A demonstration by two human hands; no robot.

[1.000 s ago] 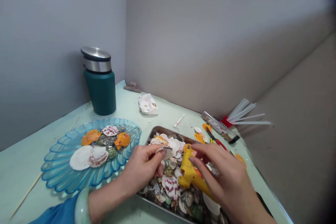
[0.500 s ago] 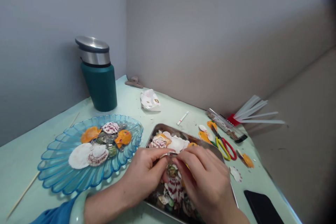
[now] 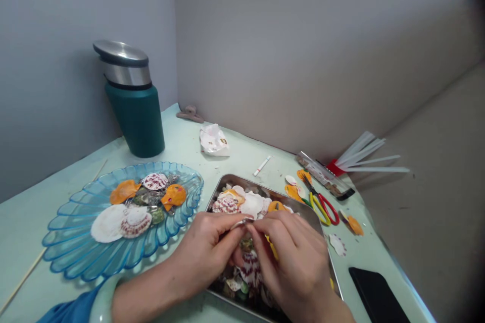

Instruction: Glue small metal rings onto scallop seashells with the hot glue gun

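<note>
Between finger and thumb, my left hand (image 3: 210, 247) pinches a small pale shell (image 3: 241, 222), seen nearly edge-on. My right hand (image 3: 297, 257) is closed at the shell's right end, its fingertips pressed together; what they grip there is too small to make out. Both hands are above a metal tray (image 3: 227, 177) full of shells. In it lie a white scallop shell (image 3: 252, 205), a purple-striped shell (image 3: 250, 268) and an orange shell (image 3: 276, 206), partly covered by my hands.
A blue scalloped dish (image 3: 76, 247) with shells stands left, a stick (image 3: 22, 282) under it. Behind are a green bottle (image 3: 136, 118) and crumpled wrapper (image 3: 214, 140). Scissors (image 3: 322, 207), orange shell pieces (image 3: 292, 192), glue sticks (image 3: 369, 154) and a phone (image 3: 379, 295) lie right.
The view has shifted slightly. Both hands stay together over the tray, and the shiny bit at the shell's right end shows less between the fingertips.
</note>
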